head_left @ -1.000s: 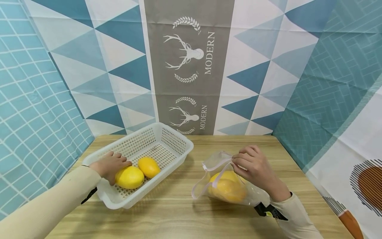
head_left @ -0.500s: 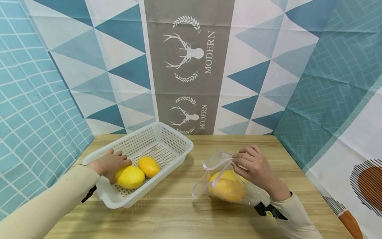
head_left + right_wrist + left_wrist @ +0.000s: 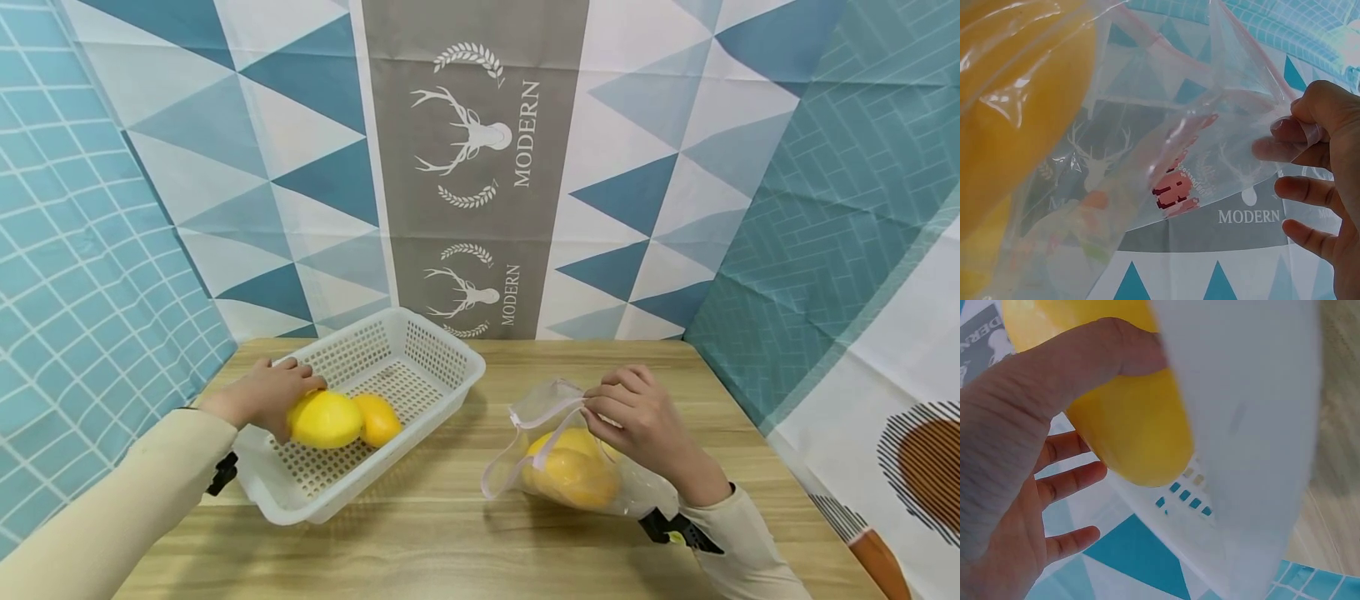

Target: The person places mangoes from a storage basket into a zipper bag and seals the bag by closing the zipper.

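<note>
My left hand [image 3: 273,397] grips a yellow mango [image 3: 326,419] over the near left part of the white basket [image 3: 300,510]. In the left wrist view the thumb lies across the mango [image 3: 1141,431], and the fingers are on its far side. A second, more orange mango [image 3: 378,419] lies in the basket beside it. On the right, my right hand [image 3: 641,421] pinches the rim of a clear zip bag [image 3: 551,408]. Its mouth stands open to the left, and yellow fruit [image 3: 573,471] shows through the plastic. The right wrist view shows thumb and forefinger on the bag's edge [image 3: 1272,119].
Wooden tabletop [image 3: 420,533] lies between the basket and the bag. A patterned cloth [image 3: 472,167] hangs behind the table's back edge. Blue tiled cloth [image 3: 97,250] borders the left side, and another patterned cloth [image 3: 855,250] the right.
My left hand has raised the yellow mango slightly, so it now sits higher and partly overlaps the other mango in the head view. The right hand and the bag have stayed in place.
</note>
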A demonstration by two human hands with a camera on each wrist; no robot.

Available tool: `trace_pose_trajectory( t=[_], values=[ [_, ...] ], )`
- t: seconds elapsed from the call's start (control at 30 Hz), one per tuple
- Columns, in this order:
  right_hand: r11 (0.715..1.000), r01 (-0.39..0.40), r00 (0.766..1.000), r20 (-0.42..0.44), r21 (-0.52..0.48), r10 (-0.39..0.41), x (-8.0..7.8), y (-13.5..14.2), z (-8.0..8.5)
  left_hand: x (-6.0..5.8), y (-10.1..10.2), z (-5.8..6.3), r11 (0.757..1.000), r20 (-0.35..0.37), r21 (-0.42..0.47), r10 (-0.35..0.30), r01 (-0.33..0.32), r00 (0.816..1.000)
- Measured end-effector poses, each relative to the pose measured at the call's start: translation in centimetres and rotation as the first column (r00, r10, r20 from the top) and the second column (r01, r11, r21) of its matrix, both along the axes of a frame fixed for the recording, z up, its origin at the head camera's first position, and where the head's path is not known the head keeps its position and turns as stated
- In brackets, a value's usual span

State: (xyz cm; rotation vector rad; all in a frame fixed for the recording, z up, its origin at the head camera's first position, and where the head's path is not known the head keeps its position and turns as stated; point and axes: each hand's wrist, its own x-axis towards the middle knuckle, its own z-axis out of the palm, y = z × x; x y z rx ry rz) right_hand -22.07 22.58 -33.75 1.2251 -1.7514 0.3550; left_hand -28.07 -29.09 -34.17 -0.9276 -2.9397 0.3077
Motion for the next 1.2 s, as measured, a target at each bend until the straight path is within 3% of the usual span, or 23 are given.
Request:
trace_pose_trajectory(
  t=[0.23, 0.57, 0.8, 1.2],
  values=[
    [1.0, -0.012, 1.0, -0.011, -0.011, 0.012, -0.1, -0.2, 0.0, 0.5, -0.2, 0.5, 0.997, -0.077, 0.057, -0.045, 0.049, 0.996],
    [1.0, -0.012, 1.0, -0.005, -0.013, 0.012, -0.2, -0.1, -0.1, 0.9, -0.1, 1.1, 0.994, -0.15, 0.099, -0.02, 0.035, 0.989],
    [1.0, -0.003, 1.0, -0.005, -0.012, 0.003, -0.2, -0.2, 0.0, 1.4, 0.2, 2.0, 0.991, -0.237, 0.124, -0.028, 0.059, 0.971],
    [1.0, -0.002, 1.0, 0.005, -0.01, 0.002, -0.1, -0.2, 0.0, 2.2, 1.0, 3.0, 0.957, -0.32, 0.272, -0.014, 0.106, 0.947]
  ],
)
